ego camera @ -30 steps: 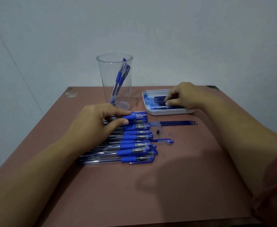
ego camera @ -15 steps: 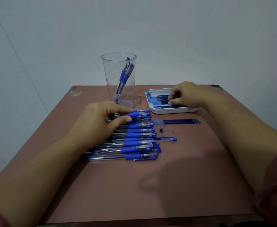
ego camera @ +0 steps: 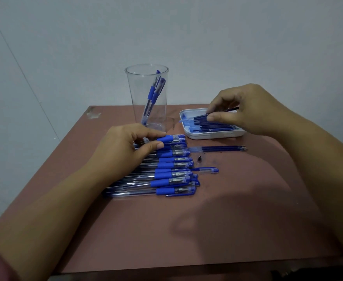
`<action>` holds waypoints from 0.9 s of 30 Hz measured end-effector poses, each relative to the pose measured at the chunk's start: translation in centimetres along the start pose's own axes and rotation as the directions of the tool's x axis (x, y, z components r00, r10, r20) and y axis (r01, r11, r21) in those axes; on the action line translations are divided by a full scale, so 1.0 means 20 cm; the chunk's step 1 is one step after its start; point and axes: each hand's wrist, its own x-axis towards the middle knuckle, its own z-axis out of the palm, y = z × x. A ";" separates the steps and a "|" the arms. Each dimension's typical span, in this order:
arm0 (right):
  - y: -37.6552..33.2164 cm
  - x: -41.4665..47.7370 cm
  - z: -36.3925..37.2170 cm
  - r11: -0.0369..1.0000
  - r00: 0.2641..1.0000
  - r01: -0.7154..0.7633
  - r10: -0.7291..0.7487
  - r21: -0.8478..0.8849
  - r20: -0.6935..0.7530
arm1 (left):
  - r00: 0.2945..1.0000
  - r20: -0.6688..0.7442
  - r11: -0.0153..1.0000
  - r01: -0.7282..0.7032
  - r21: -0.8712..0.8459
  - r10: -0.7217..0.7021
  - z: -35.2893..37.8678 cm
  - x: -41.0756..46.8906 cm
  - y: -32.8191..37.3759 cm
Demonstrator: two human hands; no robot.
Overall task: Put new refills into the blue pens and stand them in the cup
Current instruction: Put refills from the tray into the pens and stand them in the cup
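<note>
**Head view.** A clear plastic cup (ego camera: 134,94) stands upright at the far middle of a reddish-brown table (ego camera: 186,230). 2 blue pens (ego camera: 153,94) lean inside it, toward its right wall.

- **Row and left hand:** Directly in front of the cup, on the camera side, a row of blue pens (ego camera: 172,176) lies side by side with the capped ends pointing right. The left hand (ego camera: 124,151) rests on the end of this row nearest the cup. Its thumb and forefinger are curled round the pen closest to the cup (ego camera: 174,138), at the blue grip.
- **Tray and right hand:** To the right of the cup, and near it, sits a white tray (ego camera: 213,136) holding a layer of dark blue refills (ego camera: 217,126). The right hand (ego camera: 247,110) hovers over the tray. Its thumb and forefinger pinch 1 refill (ego camera: 199,117) and its other fingers are curled. This refill is tilted, with the end toward the cup low over the tray and the far end raised. Whether the low end touches the refills beneath cannot be told.
- **Loose parts:** Right of the cup and nearer the camera than the tray, what appear to be 2 loose refills (ego camera: 221,148) lie together on the table, parallel to the pens. Nearer the camera than these lie a small dark tip piece (ego camera: 199,159) and then a loose pen cap (ego camera: 206,170), both just beside the right ends of the row.

A pale wall (ego camera: 227,37) stands behind the cup.
</note>
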 end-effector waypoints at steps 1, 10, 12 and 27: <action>-0.02 -0.03 0.00 1.000 1.000 0.012 -0.012 0.004 -0.009 | 1.000 -0.004 1.000 -0.001 0.000 0.001 0.00 0.00 0.00; 0.03 -0.16 0.19 0.976 0.992 0.008 0.020 0.218 -0.125 | 1.000 -0.012 1.000 0.007 -0.010 -0.007 0.00 0.00 0.01; 0.04 -0.16 0.19 0.969 0.991 -0.005 0.037 0.246 -0.129 | 1.000 -0.018 1.000 0.015 -0.017 -0.016 0.01 0.00 0.00; 0.03 -0.15 0.20 0.967 0.996 0.017 0.007 0.256 -0.094 | 0.997 -0.016 0.996 0.074 -0.050 -0.075 0.01 0.01 -0.02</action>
